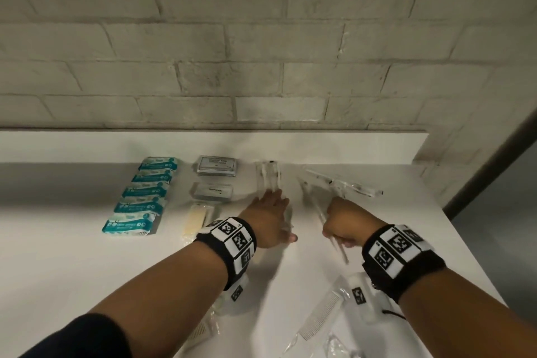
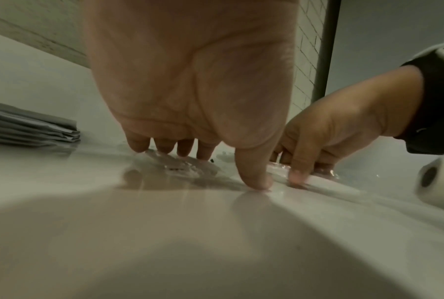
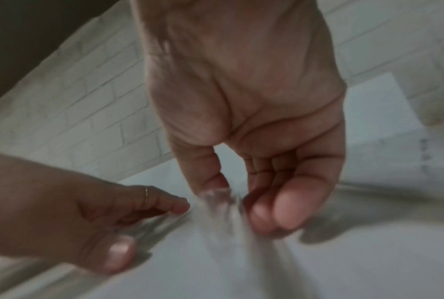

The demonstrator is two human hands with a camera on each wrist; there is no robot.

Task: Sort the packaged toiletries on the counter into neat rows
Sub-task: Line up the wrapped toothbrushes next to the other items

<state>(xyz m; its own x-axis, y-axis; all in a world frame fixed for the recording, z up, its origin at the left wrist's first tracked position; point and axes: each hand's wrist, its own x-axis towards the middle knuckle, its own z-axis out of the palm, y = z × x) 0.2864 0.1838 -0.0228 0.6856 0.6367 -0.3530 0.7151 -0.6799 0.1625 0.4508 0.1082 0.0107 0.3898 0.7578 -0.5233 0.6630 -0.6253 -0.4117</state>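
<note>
On the white counter [image 1: 87, 264] my left hand [image 1: 277, 212] lies flat, its straight fingers pressing a small stack of clear-wrapped packets [image 1: 268, 180]; in the left wrist view the fingertips [image 2: 164, 148] rest on the wrapping [image 2: 179, 165]. To its right, my right hand [image 1: 340, 225] pinches a long, thin clear-wrapped item [image 1: 338, 248] between thumb and fingers, blurred in the right wrist view [image 3: 225, 220]. More clear long packets [image 1: 343, 186] lie loosely behind it. Several teal packets [image 1: 142, 197] form a column at the left, with grey sachets [image 1: 217, 167] beside them.
A pale yellow packet [image 1: 195, 221] lies below the grey sachets. Bagged white combs [image 1: 322, 317] sit near the front edge under my right wrist. A raised ledge [image 1: 203, 145] and brick wall [image 1: 261, 38] close the back. The counter ends at the right edge [image 1: 453, 229].
</note>
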